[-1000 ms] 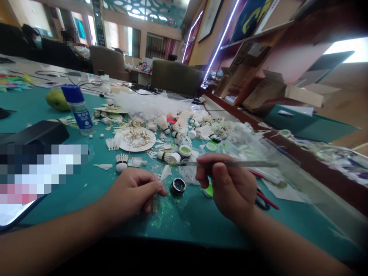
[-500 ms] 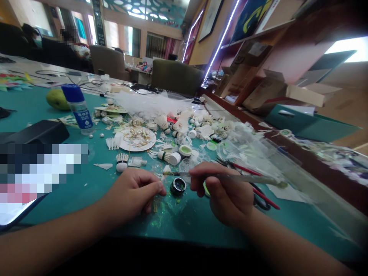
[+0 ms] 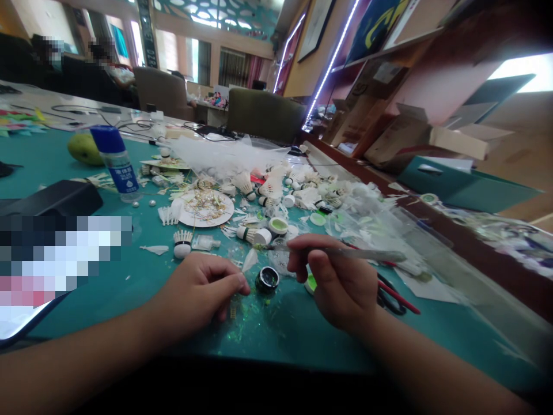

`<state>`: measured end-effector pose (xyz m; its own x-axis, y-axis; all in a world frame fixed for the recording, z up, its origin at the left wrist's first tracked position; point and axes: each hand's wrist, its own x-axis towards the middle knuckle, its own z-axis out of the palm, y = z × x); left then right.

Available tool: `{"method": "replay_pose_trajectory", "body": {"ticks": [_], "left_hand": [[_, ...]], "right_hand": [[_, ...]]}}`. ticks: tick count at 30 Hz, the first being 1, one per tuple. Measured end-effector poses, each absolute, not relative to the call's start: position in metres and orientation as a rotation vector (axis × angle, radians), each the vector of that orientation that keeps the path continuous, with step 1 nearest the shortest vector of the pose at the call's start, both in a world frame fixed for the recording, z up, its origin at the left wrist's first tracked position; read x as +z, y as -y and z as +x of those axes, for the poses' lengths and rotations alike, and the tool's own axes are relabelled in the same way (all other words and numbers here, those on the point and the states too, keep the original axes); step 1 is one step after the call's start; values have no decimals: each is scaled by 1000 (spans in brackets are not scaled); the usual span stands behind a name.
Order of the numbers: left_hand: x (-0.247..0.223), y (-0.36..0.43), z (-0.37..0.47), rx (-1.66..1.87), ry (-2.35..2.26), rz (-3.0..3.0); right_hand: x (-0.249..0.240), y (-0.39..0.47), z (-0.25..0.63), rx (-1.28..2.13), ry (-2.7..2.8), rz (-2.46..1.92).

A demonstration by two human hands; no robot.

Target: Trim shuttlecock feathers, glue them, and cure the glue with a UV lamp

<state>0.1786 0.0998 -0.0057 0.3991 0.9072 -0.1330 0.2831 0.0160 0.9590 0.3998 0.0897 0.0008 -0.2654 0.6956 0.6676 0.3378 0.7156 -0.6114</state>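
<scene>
Thumb and fingers of my left hand are pinched together. A small white feather piece stands up from the fingertips. My right hand grips a thin paintbrush almost level, its greenish tip pointing left, just above the feather piece. Between the hands a small dark open jar sits on the green mat, which is sprinkled with green glitter. Partly behind my right fingers lies a round lid or dish with bright green inside. Scissors with black and red handles are half hidden behind that hand.
Several shuttlecocks and scraps crowd the mat's middle. A white plate holds golden bits. At left are a blue-capped glue bottle, a green fruit and a blurred-out screen. Cardboard boxes stand at right; people sit far back.
The paintbrush tip has shifted right and slightly up, uncovering more of the white feather piece. My right hand has moved slightly up; my left hand has stayed put.
</scene>
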Motion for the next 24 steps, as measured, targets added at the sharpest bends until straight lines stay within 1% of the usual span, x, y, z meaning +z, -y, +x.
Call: {"method": "replay_pose_trajectory", "body": {"ticks": [6,14,24], "left_hand": [[-6,-101,178,691,-1118,1413],[-5,-101,179,710,-1110,1395],[-8,-102,178,694,-1102,1399]], "right_hand": [[3,-88,400,426,1829,-759],[4,-84,399,611,1931,-648],[2,-89,401,501,1887,-725]]}}
